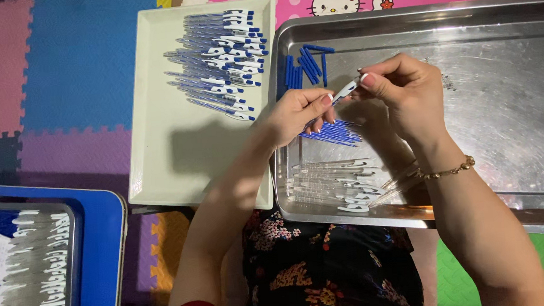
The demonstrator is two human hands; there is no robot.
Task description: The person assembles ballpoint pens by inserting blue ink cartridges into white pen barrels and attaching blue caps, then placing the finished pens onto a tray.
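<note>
Above the shallow stainless-steel tray (505, 97), the left hand (295, 114) and right hand (402, 93) pinch a single white-and-blue plastic pen (345, 92) between closed fingertips. Beyond the left hand lie roughly ten loose blue caps (304, 64); under it, a fan of thin blue refills (336, 134); nearer the body, about ten clear barrels (332, 184). Left of the hands, a cream rectangular plastic tray (160, 146) holds a pile of assembled pens (221, 62), too many to count.
</note>
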